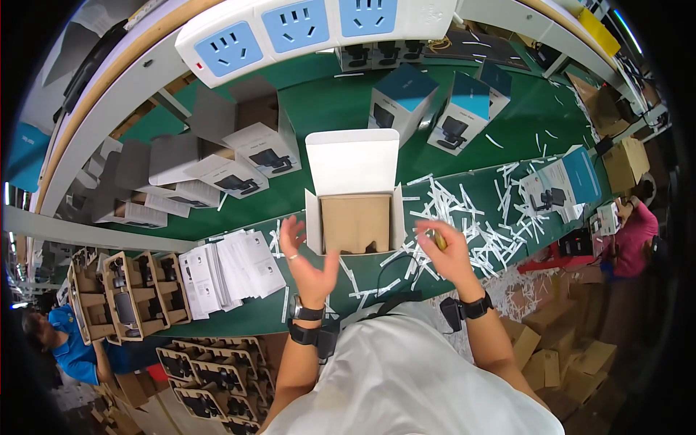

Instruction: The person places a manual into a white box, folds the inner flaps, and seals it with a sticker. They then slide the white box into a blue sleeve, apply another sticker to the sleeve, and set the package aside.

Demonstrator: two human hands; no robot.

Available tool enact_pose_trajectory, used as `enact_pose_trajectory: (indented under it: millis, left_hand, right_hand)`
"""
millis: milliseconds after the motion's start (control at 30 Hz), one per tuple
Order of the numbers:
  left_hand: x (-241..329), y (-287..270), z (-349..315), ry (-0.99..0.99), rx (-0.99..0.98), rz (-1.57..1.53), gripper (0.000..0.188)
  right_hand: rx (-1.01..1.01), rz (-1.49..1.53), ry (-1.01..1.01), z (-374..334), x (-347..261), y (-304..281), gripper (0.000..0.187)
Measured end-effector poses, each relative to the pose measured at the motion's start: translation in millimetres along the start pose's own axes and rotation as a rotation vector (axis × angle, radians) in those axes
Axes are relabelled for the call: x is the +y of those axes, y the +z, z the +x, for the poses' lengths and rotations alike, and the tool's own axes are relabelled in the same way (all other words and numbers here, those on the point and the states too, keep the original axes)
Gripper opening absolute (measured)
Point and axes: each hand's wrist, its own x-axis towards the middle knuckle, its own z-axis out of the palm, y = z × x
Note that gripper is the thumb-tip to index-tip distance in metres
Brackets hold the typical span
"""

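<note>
In front of me an open white carton (313, 223) stands with its lid raised at the back and its side flaps out. A brown cardboard insert (355, 217) fills it, with small dark gaps along its near edge. My left hand (313, 270) is open at the carton's near left corner, fingers spread and palm turned inward, holding nothing. To the right of the carton my right hand (451, 255) is curled around a small yellow object (438, 239), mostly hidden by the fingers, its kind unclear. Neither hand visibly touches the carton.
White paper strips (464, 217) litter the green bench right of the carton. Left lie stacked white leaflets (232, 272) and cardboard trays (138, 297) with dark devices. Open printed boxes (264, 145) and closed ones (458, 116) stand behind. A power strip (312, 29) hangs above. Two people work nearby.
</note>
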Motion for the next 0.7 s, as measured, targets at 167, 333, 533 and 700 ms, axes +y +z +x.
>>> enact_pose_trajectory:
  millis: [167,333,533,700]
  left_hand:
    - [-18,6,-2,-0.333,-0.053,-0.136,0.056]
    - [20,10,10,0.363,-0.379,0.326,0.073]
    - [7,19,-3,0.456,-0.459,0.510,0.063]
    - [6,21,-2,0.450,-0.492,0.520,0.061]
  right_hand:
    - [-0.140,-0.193,-0.302,14,-20,23,0.039]
    - [-0.109,-0.273,-0.269,26,-22,21,0.024]
    - [0.195,-0.492,-0.231,58,-2,23,0.016]
    - [0.228,-0.514,-0.274,60,-2,25,0.014]
